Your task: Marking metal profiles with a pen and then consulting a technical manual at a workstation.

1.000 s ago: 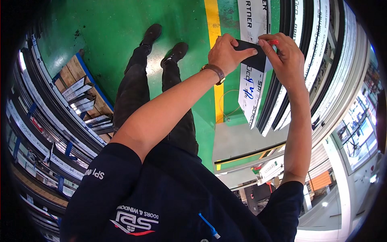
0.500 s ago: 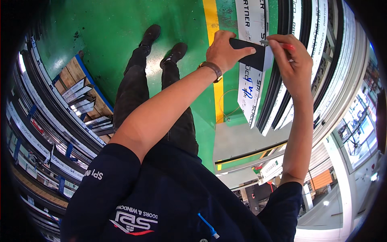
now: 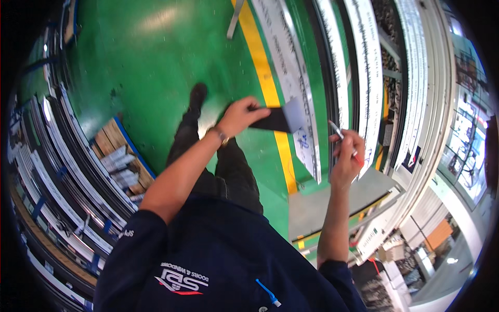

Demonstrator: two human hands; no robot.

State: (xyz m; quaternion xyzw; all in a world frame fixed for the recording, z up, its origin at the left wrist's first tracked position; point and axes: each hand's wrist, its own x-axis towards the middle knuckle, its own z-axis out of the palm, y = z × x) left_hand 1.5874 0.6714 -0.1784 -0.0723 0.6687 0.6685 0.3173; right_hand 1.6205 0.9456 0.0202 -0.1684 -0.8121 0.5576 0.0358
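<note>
My left hand point(image 3: 240, 118) grips a flat black plate point(image 3: 273, 120) by one end, thumb on top. A light grey face stands at an angle along its far end. The plate is over the yellow floor line, beside a long profile point(image 3: 283, 62) wrapped in white printed film, with blue handwriting near its near end. Whether plate and profile touch, I cannot tell. To the right, my right hand point(image 3: 347, 156) is closed round a slim pen point(image 3: 338, 131) with a silvery tip and a red end. The tip points up and left, apart from the plate.
More long film-wrapped profiles point(image 3: 366, 78) lie side by side on the right. A grey panel point(image 3: 338, 208) is by their near ends. Racks of long profiles point(image 3: 67, 192) fill the left, near a wooden pallet point(image 3: 112, 138). A yellow line point(image 3: 260, 62) crosses the green floor.
The plate has come away from the profile, moving left and nearer with my left hand. My right hand has drawn the pen back from the plate's edge. The view has shifted.
</note>
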